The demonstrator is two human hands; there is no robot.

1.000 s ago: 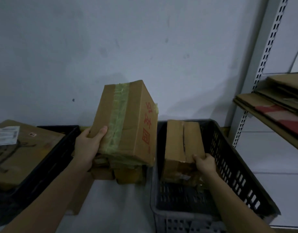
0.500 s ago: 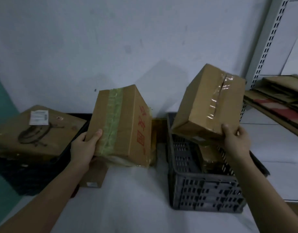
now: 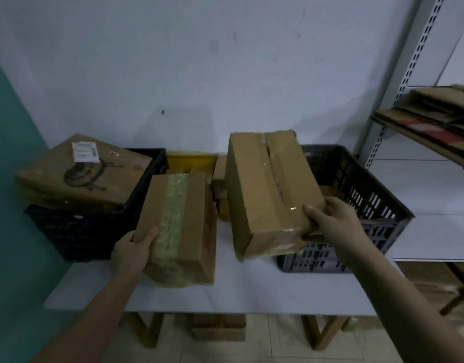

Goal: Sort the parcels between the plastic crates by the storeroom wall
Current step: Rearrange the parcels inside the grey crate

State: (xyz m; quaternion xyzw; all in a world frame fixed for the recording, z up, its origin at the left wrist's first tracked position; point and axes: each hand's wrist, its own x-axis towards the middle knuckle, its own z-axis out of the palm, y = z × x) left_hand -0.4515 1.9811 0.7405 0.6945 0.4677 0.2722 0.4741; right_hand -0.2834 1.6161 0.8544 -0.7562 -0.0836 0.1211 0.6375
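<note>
Head view, left hand (image 3: 132,251) gripping green-taped cardboard parcel (image 3: 178,226), right hand (image 3: 330,218) gripping clear-taped, dented parcel (image 3: 267,192)

brown parcels (image 3: 267,189), black crates (image 3: 76,231) (one greyish)

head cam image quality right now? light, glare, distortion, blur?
Head view: dim, flat light with a bluish cast; small glare spot on the clear tape of the box in the right hand; wide-angle bending of the shelf upright; black crate loses detail in shadow; edges slightly soft.
</note>
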